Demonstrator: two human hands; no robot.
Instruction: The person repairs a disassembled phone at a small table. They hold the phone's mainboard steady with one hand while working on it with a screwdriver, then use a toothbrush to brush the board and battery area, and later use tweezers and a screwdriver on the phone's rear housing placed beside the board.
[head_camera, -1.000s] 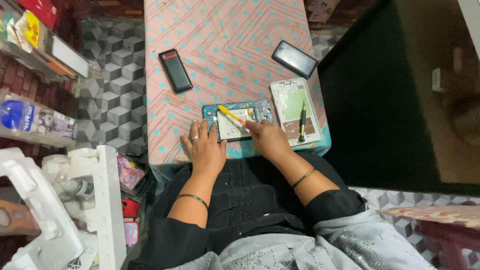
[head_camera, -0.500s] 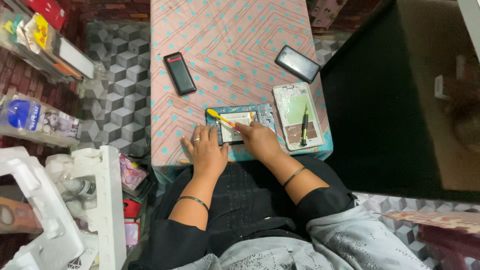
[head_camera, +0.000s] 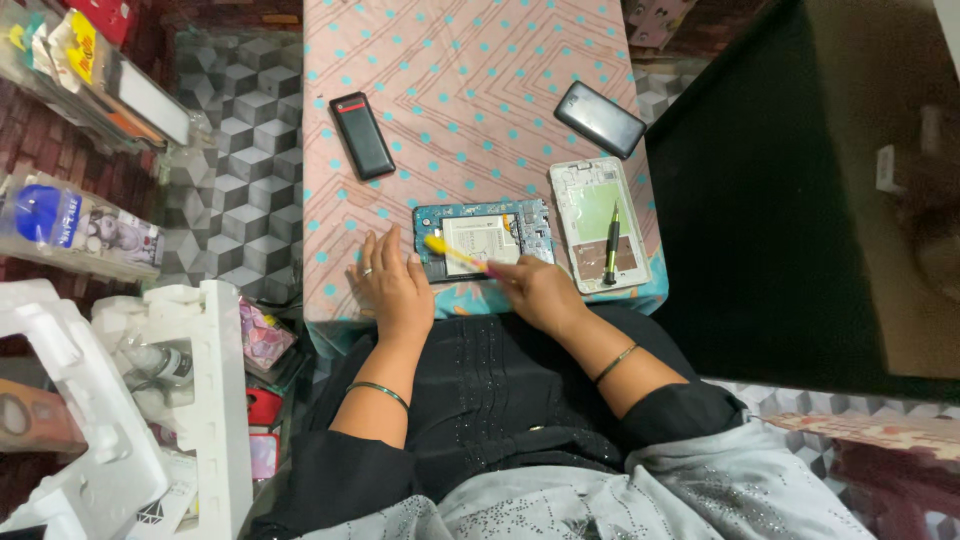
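opened phone (head_camera: 483, 240) lies back-side up near the front edge of the table (head_camera: 470, 90), battery and circuit board exposed, just left of its removed white back cover (head_camera: 598, 222). looks light, thin and stiff, but fragile inside: board and connectors would not take prying force. likely slippery on the patterned cloth, so best held flat by its outer frame edges, not by the internals.

right hand (head_camera: 535, 292) is closed round a yellow tool (head_camera: 455, 254) (pry stick or small screwdriver, cannot tell which), tip over the left part of the phone's battery area, wrist low at the table edge, forearm angled in from the lap.

left hand (head_camera: 388, 285) is empty and flat, fingers spread on the cloth, fingertips just beside the phone's left end; cannot tell if they touch it. a ring shows on one finger, bangle on each wrist.

a dark screwdriver (head_camera: 610, 248) rests on the back cover. a black keypad phone (head_camera: 362, 135) and a dark phone (head_camera: 599, 118) lie well apart, further up the table.
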